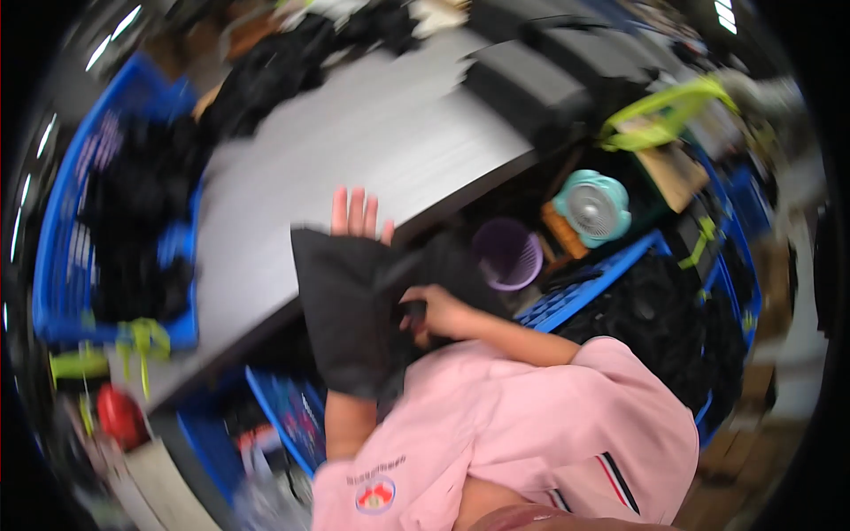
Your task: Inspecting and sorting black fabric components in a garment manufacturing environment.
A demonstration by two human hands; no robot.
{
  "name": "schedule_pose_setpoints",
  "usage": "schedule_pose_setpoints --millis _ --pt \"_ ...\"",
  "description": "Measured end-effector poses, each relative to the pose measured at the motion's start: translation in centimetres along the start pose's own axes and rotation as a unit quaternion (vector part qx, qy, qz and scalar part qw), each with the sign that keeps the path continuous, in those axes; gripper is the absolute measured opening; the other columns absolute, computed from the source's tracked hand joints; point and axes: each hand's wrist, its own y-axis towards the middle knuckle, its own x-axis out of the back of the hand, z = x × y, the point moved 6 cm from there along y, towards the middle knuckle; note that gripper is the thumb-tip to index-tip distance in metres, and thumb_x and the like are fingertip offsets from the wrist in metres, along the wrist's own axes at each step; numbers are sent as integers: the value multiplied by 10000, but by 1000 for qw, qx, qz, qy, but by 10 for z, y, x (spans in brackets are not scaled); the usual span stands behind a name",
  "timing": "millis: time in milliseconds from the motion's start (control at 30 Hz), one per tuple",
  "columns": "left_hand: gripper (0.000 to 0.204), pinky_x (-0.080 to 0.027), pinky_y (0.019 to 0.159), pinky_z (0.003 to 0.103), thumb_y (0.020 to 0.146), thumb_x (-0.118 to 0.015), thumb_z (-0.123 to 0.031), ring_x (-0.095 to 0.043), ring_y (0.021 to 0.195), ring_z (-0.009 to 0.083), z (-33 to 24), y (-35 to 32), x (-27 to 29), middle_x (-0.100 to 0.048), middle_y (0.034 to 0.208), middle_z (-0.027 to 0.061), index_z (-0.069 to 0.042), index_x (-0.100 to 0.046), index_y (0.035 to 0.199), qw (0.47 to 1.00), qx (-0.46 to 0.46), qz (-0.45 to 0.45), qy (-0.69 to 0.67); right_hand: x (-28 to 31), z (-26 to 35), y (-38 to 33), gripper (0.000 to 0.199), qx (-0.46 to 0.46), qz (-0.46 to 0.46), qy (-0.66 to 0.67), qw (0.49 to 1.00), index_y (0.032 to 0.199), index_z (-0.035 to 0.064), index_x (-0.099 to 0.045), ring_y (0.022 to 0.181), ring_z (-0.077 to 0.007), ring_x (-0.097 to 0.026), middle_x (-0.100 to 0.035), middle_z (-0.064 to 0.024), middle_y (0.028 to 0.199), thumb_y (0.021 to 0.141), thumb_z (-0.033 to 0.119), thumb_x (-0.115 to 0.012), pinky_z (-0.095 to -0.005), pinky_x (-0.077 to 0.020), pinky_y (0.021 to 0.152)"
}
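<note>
A piece of black fabric (pixel 341 292), tube-like on its left side, is drawn over my left forearm. Out of its far end stick the fingers of my left hand (pixel 356 212), stretched and apart above the table's near edge; the palm is hidden inside the cloth. To the right, my right hand (pixel 434 314) is closed in front of the fabric, close to my body. Something small and dark (pixel 413 311) shows between its fingers; blur hides whether it is a tool or a fold of the cloth.
A grey table (pixel 354 124) carries black fabric heaps (pixel 270 75) and dark stacks (pixel 540 84). A blue basket (pixel 53 239) of black pieces stands left, another blue basket (pixel 584 283) right. Below the edge are a purple basket (pixel 509 257) and a teal fan (pixel 591 208).
</note>
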Motion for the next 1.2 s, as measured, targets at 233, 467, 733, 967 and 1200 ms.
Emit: schedule_pose_setpoints --millis 233,467,733,967,1200 --pt "626 -231 1155 452 1008 -361 -509 -188 1488 207 5 16 65 -248 1599 62 -241 -240 1560 994 1 -106 -34 47 90 -5 180 233 -237 -14 943 1058 -12 -640 862 -109 -587 -629 -43 966 945 127 -633 -238 -465 814" --pt "615 -173 1199 377 1036 -370 -409 -200 1490 230 28 28 68 -223 1610 81 -112 -225 1554 974 38 -17 225 39 108 41 180 195 -110 -145 964 909 -31 -672 925 -178 -599 -645 -71 929 871 138 -720 -300 -469 885" --pt "536 -254 1174 366 1010 -458 -251 -329 1429 250 9 28 94 -367 1529 144 -33 -344 1485 984 16 -155 86 67 130 59 230 176 -8 335 926 1122 -15 -668 937 -86 -608 -689 -37 1019 963 145 -623 -261 -475 887" --pt "525 -265 1169 369 1011 -460 -248 -346 1414 251 11 -10 98 -381 1517 143 -31 -355 1478 987 20 -152 58 108 142 84 259 176 -193 205 943 1150 -7 -666 887 -95 -617 -678 -53 1052 992 181 -584 -247 -473 841" --pt "515 -276 1163 373 1013 -462 -244 -363 1400 251 16 -28 97 -396 1504 143 -29 -366 1471 992 27 -120 21 80 168 35 593 360 -273 -262 853 1299 9 -539 1177 -312 -567 -564 -168 1278 759 87 -769 -396 -446 1002"
